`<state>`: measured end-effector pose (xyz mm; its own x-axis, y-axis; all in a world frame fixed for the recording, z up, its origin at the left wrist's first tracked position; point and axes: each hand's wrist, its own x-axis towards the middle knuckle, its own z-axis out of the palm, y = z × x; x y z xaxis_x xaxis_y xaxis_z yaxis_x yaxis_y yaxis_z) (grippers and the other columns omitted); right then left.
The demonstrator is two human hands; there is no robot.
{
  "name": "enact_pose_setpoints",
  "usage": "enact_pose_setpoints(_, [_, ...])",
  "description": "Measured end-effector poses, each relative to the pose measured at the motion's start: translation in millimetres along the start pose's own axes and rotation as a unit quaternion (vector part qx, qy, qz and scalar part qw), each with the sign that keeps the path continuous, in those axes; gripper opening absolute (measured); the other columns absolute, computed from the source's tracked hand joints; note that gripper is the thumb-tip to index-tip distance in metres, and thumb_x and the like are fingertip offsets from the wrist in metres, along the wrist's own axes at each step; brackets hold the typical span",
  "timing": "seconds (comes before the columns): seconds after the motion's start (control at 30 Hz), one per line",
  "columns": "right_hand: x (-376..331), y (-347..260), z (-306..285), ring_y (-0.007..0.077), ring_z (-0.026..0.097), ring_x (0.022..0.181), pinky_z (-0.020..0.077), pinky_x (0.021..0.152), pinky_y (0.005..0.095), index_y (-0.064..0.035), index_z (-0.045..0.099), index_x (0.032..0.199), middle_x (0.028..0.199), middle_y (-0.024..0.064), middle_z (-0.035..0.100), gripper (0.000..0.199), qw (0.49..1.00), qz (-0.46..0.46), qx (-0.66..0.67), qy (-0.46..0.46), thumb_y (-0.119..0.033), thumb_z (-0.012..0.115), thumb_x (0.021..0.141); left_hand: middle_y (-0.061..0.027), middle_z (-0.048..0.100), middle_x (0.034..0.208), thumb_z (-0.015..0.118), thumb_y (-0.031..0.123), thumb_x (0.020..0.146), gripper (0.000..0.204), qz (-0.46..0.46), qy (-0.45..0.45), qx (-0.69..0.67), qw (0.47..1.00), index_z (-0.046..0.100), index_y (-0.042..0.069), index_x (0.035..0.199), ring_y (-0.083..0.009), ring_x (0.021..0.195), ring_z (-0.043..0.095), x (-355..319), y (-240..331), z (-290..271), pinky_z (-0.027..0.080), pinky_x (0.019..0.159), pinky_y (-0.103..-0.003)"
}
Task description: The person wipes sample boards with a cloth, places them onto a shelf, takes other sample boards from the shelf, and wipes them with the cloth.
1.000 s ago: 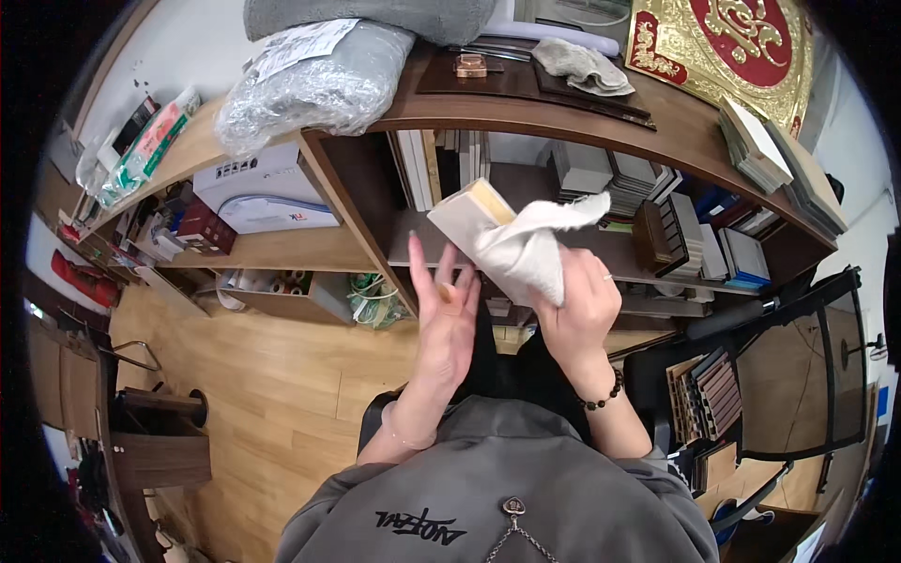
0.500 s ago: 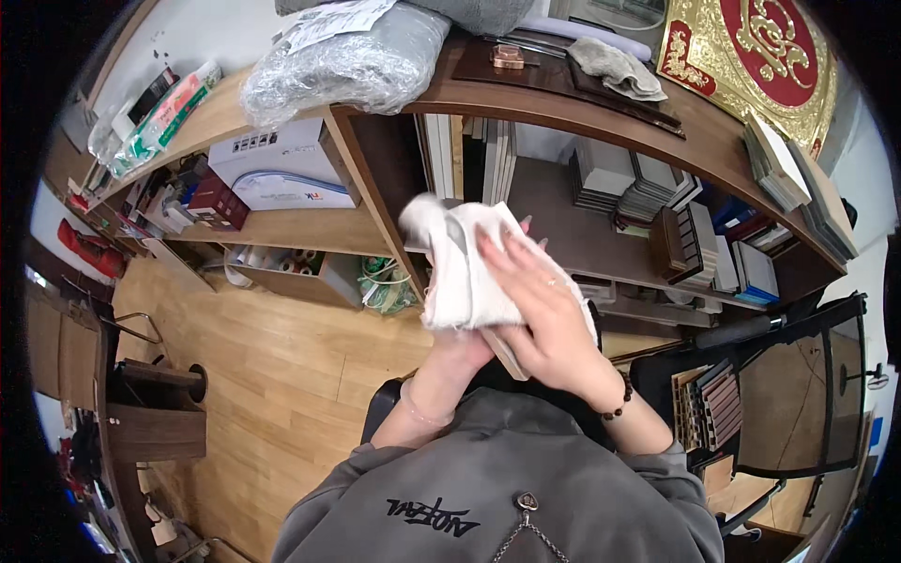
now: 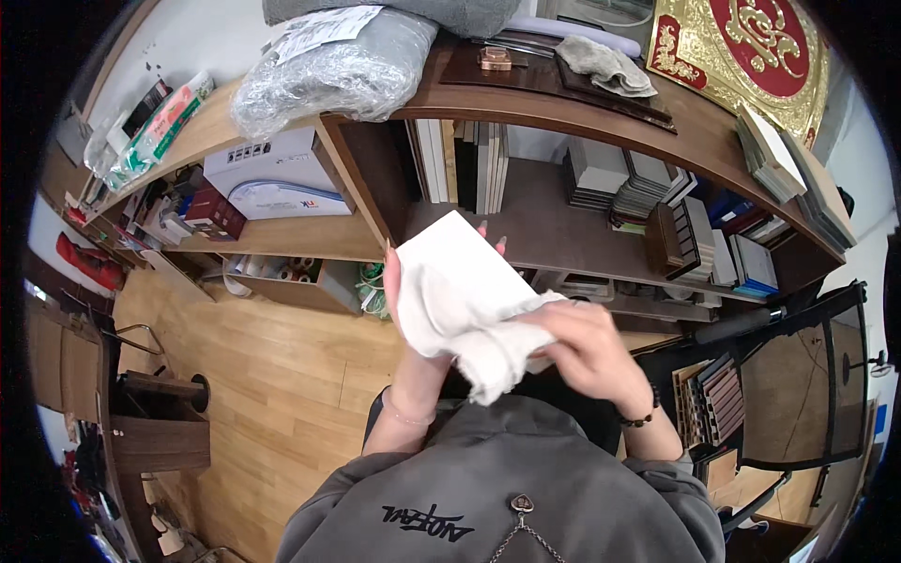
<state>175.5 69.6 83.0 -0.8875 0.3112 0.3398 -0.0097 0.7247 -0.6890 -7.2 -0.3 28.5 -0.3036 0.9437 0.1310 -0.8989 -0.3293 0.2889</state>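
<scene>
My left hand point(image 3: 392, 286) holds up a flat white rectangular slab point(image 3: 466, 263) from beneath. Its thumb lies along the left edge, fingertips show past the far right edge, and the palm is hidden. A crumpled white cloth point(image 3: 490, 355) covers the slab's near part, with one corner hanging over the near side. My right hand point(image 3: 593, 349) is closed on the cloth's right end, by the slab's near right corner. Whether the right fingers also touch the slab I cannot tell.
Ahead stands a brown shelf unit point(image 3: 526, 105) with stacked sample boards point(image 3: 601, 167). On top lie a plastic-wrapped package point(image 3: 338, 70), a grey rag point(image 3: 605, 66) and a gold-and-red panel point(image 3: 741, 56). A white box point(image 3: 282, 178) sits at left; a mesh chair point(image 3: 798, 375) is at right.
My right hand has slid from the slab's middle toward me and to the right, drawing the cloth along. The slab's white far part is now uncovered.
</scene>
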Motion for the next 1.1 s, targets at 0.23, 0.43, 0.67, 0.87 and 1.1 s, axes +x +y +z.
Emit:
enact_pose_setpoints(0.23, [16.1,-18.3,-56.1,0.0191,0.058,0.092,0.0449,0.072,0.024,0.0019,0.056,0.102,0.097,0.0133,0.058,0.036,0.942,0.018,0.266,0.204,-0.009,0.067,0.069,-0.0188,0.039,0.137,0.035,0.06,0.087,0.079,-0.071,-0.126,-0.017,0.989,0.029,0.0,0.137,-0.0396,0.124,0.038,-5.5,-5.0,19.8,0.033,0.103,-0.047])
enact_pose_setpoints(0.43, [42.3,-2.1,18.9,0.0316,0.054,0.096,0.0442,0.082,0.0365,0.0012,0.052,0.105,0.111,0.0176,0.048,0.042,0.944,0.013,-0.157,0.29,-0.019,0.07,0.074,-0.0171,0.041,0.136,0.034,0.053,0.09,0.07,0.077,0.033,0.093,0.992,0.031,0.001,0.136,-0.0313,0.123,0.042,-17.9,-28.7,34.7,0.035,0.102,-0.044])
enact_pose_setpoints(0.67, [41.7,21.4,36.9,0.0246,0.055,0.098,0.0442,0.084,0.0335,0.0008,0.052,0.107,0.105,0.017,0.054,0.029,0.953,0.069,-0.031,0.294,-0.008,0.059,0.08,-0.0164,0.047,0.13,0.032,0.046,0.093,0.061,0.108,0.053,0.116,0.986,0.036,0.0,0.133,-0.0296,0.117,0.048,-13.5,-19.9,23.5,0.038,0.1,-0.041])
enact_pose_setpoints(0.87, [26.7,70.5,-11.3,0.0181,0.059,0.092,0.0493,0.081,0.0314,-0.0008,0.048,0.115,0.103,0.0103,0.058,0.029,0.747,0.182,0.461,0.442,-0.008,0.049,0.087,-0.016,0.051,0.125,0.037,0.05,0.093,0.062,-0.037,0.111,0.034,0.993,0.04,0.001,0.13,-0.0284,0.112,0.053,-9.9,-4.5,-20.7,0.043,0.095,-0.041])
enact_pose_setpoints(1.1, [-14.6,55.5,-6.0,0.024,0.054,0.105,0.0491,0.084,0.0355,-0.0037,0.044,0.126,0.118,0.0142,0.049,0.048,0.752,0.163,0.555,0.315,-0.007,0.058,0.08,-0.0153,0.053,0.123,0.048,0.041,0.092,0.054,-0.138,0.161,0.071,0.975,0.043,0.001,0.128,-0.0288,0.109,0.055,-30.3,-7.8,-57.9,0.046,0.093,-0.042])
